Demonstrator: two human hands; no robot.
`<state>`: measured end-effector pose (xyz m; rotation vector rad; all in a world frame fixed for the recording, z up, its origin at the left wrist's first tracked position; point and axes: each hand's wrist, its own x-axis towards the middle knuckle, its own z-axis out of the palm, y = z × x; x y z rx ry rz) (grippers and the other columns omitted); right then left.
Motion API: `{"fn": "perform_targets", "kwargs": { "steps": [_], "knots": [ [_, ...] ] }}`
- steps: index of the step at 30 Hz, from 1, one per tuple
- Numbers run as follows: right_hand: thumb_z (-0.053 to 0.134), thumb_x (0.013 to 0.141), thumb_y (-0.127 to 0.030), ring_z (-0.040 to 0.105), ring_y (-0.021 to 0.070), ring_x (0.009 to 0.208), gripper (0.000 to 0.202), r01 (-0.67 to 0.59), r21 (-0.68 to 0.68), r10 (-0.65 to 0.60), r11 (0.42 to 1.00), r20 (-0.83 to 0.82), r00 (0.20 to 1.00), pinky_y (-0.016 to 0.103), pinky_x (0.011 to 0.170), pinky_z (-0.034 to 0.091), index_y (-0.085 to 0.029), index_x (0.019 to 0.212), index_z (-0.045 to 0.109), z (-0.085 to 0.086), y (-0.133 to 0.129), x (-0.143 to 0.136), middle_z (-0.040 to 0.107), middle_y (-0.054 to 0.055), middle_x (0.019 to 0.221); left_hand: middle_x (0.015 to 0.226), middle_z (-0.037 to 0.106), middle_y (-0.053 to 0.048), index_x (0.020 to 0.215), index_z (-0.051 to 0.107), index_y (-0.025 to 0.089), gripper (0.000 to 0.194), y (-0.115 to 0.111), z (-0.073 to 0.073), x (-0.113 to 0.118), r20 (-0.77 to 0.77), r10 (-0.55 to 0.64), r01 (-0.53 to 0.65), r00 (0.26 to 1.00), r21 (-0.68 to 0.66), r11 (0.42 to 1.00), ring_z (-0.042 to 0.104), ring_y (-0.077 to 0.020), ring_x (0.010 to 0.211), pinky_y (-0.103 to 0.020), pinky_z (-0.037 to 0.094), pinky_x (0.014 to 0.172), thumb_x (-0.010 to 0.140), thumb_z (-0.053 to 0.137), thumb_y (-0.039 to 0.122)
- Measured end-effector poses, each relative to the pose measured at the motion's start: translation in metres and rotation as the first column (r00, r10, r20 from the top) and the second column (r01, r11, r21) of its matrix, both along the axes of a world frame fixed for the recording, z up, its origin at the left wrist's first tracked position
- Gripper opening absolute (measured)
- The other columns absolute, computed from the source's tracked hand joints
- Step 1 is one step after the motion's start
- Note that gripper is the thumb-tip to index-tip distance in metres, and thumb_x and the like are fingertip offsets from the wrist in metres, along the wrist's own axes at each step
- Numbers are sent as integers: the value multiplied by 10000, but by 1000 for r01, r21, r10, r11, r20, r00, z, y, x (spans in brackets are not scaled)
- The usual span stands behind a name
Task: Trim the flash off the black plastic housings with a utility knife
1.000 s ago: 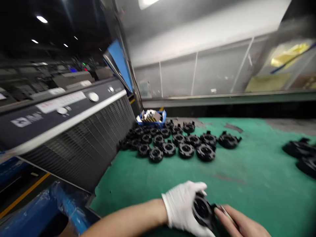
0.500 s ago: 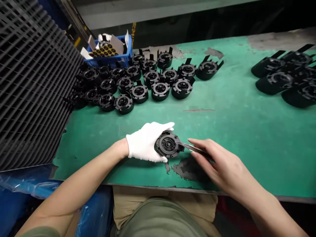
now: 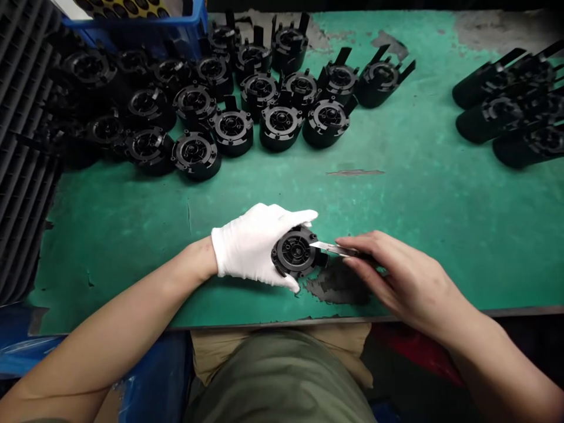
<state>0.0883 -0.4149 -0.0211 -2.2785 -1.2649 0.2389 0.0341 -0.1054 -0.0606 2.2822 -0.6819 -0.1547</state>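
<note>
My left hand (image 3: pixel 259 247), in a white glove, is wrapped round a round black plastic housing (image 3: pixel 296 251) near the table's front edge. The housing's ringed face is turned up towards me, and a tab sticks out on its right. Bare and pinched, my right hand (image 3: pixel 396 276) grips a craft knife (image 3: pixel 332 249) with a bright metal blade. The blade's tip lies over the right side of the housing's rim; whether it touches cannot be made out. Most of the knife's handle is hidden in my fingers.
Several more black housings (image 3: pixel 282 123) stand grouped at the back left of the green table (image 3: pixel 396 200), others (image 3: pixel 489 117) at the right. Behind the left group is a blue bin (image 3: pixel 194 29). A black ribbed panel (image 3: pixel 26 147) rises along the left side.
The camera view has tilted down and come closer to the table. The knife blade now lies flatter and shows more brightly at the housing's rim. Both hands keep their hold.
</note>
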Motion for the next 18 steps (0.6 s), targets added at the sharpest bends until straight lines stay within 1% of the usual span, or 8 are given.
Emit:
{"fn": "perform_targets", "kwargs": {
  "steps": [3, 5, 7, 8, 10, 13, 15, 18],
  "knots": [
    [616, 1104, -288, 760, 237, 939, 256, -90, -24, 92, 996, 83, 992, 384, 848, 593, -274, 1349, 687, -3, 4, 20, 804, 67, 1130, 1511, 717, -178, 1741, 286, 193, 1262, 4, 2, -1, -15, -36, 35, 999, -30, 999, 728, -412, 1348, -529, 574, 1140, 767, 960, 630],
    [605, 1112, -312, 746, 238, 911, 230, -114, -38, 118, 993, 137, 984, 396, 840, 575, -277, 1313, 712, -4, 8, 31, 812, 64, 1121, 1606, 650, -187, 1775, 199, 206, 1217, 7, 4, -2, -29, -52, 50, 998, -57, 997, 678, -405, 1437, -531, 548, 1190, 845, 921, 517],
    [606, 1116, -332, 739, 239, 905, 217, -122, -42, 127, 992, 172, 977, 399, 839, 563, -278, 1288, 725, -5, 12, 38, 817, 58, 1112, 1695, 564, -190, 1789, 151, 225, 1184, 8, 5, -3, -40, -49, 46, 998, -67, 997, 619, -395, 1514, -526, 520, 1234, 887, 886, 440],
    [610, 1116, -341, 738, 240, 908, 211, -124, -38, 129, 992, 180, 975, 398, 844, 560, -275, 1276, 730, -5, 14, 39, 817, 56, 1101, 1724, 527, -191, 1789, 156, 229, 1180, 8, 5, -4, -44, -41, 38, 998, -65, 997, 594, -395, 1539, -525, 510, 1249, 888, 889, 436],
    [618, 1115, -350, 739, 240, 917, 203, -139, -31, 142, 990, 179, 973, 394, 852, 559, -265, 1255, 737, -6, 17, 40, 814, 57, 1083, 1736, 504, -202, 1774, 220, 216, 1195, 6, 4, -4, -41, -17, 14, 999, -63, 998, 567, -406, 1559, -533, 497, 1267, 854, 928, 500],
    [622, 1114, -322, 744, 235, 939, 193, -174, -21, 176, 984, 167, 970, 383, 848, 557, -238, 1245, 737, -7, 20, 39, 812, 69, 1098, 1654, 587, -209, 1740, 318, 201, 1265, 4, 0, -3, -32, 12, -15, 999, -69, 998, 607, -423, 1504, -563, 502, 1254, 753, 990, 620],
    [619, 1114, -294, 743, 232, 952, 185, -192, -22, 193, 981, 172, 966, 379, 845, 557, -225, 1246, 729, -8, 21, 38, 807, 78, 1111, 1601, 633, -203, 1737, 334, 208, 1280, 2, -2, -2, -36, 22, -24, 999, -61, 998, 642, -420, 1457, -575, 510, 1235, 731, 1005, 627],
    [604, 1115, -258, 733, 232, 947, 179, -197, -35, 200, 980, 192, 961, 382, 840, 557, -223, 1255, 710, -7, 23, 37, 798, 85, 1114, 1597, 631, -218, 1735, 342, 183, 1258, 2, -2, -2, -29, 22, -23, 999, -49, 999, 636, -416, 1461, -564, 504, 1237, 750, 1001, 605]
  ]
}}
